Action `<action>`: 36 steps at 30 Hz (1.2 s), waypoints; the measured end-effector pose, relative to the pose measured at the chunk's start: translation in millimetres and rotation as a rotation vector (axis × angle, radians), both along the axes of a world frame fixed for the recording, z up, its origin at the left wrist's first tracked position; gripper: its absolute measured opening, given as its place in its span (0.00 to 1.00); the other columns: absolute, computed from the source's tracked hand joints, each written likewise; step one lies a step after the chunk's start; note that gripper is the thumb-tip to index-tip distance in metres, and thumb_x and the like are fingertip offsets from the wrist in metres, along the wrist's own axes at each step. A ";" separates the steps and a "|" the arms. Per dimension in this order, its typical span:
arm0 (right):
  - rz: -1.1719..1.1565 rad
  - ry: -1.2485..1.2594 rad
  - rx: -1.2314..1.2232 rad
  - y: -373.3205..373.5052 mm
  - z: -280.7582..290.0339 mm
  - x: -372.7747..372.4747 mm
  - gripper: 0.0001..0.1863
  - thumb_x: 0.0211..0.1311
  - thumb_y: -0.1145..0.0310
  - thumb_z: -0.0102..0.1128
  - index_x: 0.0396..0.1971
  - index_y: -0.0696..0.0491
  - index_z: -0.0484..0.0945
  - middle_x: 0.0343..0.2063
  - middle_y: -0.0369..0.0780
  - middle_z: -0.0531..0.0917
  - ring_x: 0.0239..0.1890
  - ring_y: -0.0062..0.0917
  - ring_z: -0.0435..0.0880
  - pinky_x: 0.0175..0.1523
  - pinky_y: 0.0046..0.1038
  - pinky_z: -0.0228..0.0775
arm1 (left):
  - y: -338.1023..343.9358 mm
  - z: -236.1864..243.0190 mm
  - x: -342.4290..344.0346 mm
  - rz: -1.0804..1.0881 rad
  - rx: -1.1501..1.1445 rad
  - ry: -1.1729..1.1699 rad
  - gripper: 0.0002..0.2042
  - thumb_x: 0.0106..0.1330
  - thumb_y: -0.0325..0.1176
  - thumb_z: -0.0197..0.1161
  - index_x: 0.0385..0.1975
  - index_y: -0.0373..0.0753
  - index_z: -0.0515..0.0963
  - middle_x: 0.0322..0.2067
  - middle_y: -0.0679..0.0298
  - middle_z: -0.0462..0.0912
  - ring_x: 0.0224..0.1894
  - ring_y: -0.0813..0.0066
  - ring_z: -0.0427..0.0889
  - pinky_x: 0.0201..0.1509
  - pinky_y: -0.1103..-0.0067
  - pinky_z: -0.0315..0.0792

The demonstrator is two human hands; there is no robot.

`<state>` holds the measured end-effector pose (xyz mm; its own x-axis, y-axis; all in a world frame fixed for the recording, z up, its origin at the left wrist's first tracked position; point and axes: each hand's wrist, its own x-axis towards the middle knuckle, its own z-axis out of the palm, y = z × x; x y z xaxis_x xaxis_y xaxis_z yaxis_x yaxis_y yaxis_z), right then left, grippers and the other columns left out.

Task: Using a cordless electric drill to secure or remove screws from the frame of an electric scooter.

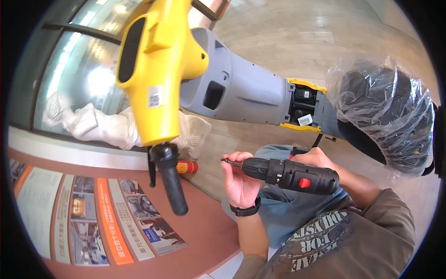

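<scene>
A black cordless drill [302, 176] with a red switch lies level across my lap, its chuck toward the left. My right hand [313, 158] is wrapped round it from behind; the body hides most of the grip and fingers. At the front end, my left hand [242, 186], with a black wristband, pinches the short drill bit [226, 161] between thumb and fingers, beside the chuck [253, 168]. Beyond the drill stands a yellow and grey scooter [251, 88]. Its uncovered compartment [304, 104], edged in yellow, shows black parts and a white label inside.
The scooter's black handlebar grip [173, 186] juts toward me on the left. Clear plastic wraps the seat [385, 107] at right. A red cylinder [188, 167] and white cloth [111, 128] are by the window. Printed panels [107, 218] cover the brown surface at lower left.
</scene>
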<state>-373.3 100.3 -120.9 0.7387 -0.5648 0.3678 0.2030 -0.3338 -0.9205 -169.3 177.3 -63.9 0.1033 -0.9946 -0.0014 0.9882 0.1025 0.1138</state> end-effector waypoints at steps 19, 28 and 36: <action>0.018 0.115 0.178 -101.2 -129.3 64.6 0.13 0.48 0.67 0.60 0.36 0.55 0.78 0.18 0.43 0.78 0.21 0.35 0.79 0.28 0.29 0.69 | -93.8 -146.7 76.2 0.076 0.333 0.049 0.08 0.58 0.31 0.65 0.37 0.47 0.79 0.37 0.74 0.77 0.45 0.77 0.71 0.56 0.73 0.65; -0.015 0.198 0.155 -137.9 -230.0 97.7 0.13 0.50 0.65 0.61 0.35 0.55 0.79 0.24 0.43 0.82 0.27 0.35 0.84 0.35 0.27 0.75 | -138.4 -231.8 93.6 0.125 0.510 0.135 0.07 0.59 0.36 0.65 0.37 0.49 0.80 0.37 0.73 0.78 0.44 0.78 0.72 0.54 0.74 0.67; -0.067 0.181 0.321 -143.3 -310.8 127.2 0.13 0.50 0.63 0.61 0.33 0.57 0.79 0.23 0.43 0.83 0.26 0.35 0.84 0.34 0.26 0.75 | -162.8 -303.9 115.1 0.093 0.667 0.133 0.07 0.58 0.38 0.66 0.33 0.46 0.79 0.38 0.73 0.81 0.44 0.78 0.77 0.55 0.75 0.65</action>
